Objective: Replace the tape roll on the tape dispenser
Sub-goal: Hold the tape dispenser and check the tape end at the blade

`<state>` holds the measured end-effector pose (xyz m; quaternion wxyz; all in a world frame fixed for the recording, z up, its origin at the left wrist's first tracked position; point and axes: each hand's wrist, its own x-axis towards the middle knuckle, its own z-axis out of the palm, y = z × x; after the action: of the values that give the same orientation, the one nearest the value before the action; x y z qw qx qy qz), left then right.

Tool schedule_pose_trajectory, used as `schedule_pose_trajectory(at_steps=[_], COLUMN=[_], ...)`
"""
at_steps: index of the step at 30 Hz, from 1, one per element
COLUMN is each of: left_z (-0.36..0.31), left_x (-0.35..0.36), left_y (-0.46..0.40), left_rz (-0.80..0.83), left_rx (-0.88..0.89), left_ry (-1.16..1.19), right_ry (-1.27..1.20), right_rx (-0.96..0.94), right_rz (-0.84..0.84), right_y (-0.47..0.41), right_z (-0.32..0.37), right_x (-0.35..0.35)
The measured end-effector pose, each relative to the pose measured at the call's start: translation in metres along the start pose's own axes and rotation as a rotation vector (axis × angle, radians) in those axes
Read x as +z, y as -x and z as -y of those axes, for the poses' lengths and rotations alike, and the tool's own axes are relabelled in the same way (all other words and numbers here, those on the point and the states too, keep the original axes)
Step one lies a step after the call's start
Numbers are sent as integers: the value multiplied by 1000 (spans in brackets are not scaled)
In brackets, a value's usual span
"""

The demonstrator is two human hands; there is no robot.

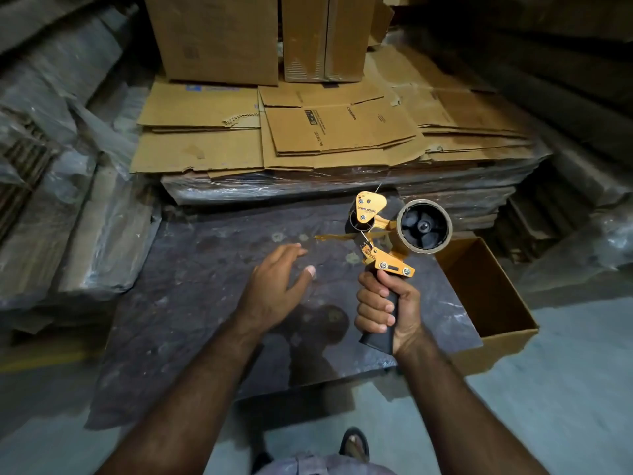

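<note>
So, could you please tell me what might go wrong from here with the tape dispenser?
The left hand hovers open near the tape dispenser, whose serrated blade is exposed and could nick it. The loose tape strip may stick to itself. The cardboard core looks nearly spent and could slide off.

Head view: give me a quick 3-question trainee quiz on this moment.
1. True or false: the right hand grips the tape dispenser by its black handle.
2. What sits on the dispenser's hub? A) a full roll B) a nearly bare cardboard core C) nothing
3. Fill in: the left hand holds ____.

Key:
1. True
2. B
3. Nothing; it hovers open over the dark tabletop, left of the dispenser.
</note>
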<state>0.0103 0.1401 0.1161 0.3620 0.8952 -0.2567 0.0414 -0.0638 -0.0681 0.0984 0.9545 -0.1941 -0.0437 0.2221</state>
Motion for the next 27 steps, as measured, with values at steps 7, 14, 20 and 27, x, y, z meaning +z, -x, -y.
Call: schedule_pose_trajectory(at_steps=[7, 14, 20, 27], left_z=[-19, -49, -68, -61], left_x=[-9, -13, -5, 1], left_y=[-5, -22, -40, -64], left_rz=[-28, 4, -209, -203], left_rx=[-236, -40, 228, 100], left_ry=[504, 422, 177, 198], right_ry=[17, 56, 31, 433], right_rx=[66, 132, 167, 100], right_rz=[60, 110, 103, -394], right_y=[11, 19, 24, 17], right_z=[-2, 10, 32, 67], right_x=[10, 12, 7, 9])
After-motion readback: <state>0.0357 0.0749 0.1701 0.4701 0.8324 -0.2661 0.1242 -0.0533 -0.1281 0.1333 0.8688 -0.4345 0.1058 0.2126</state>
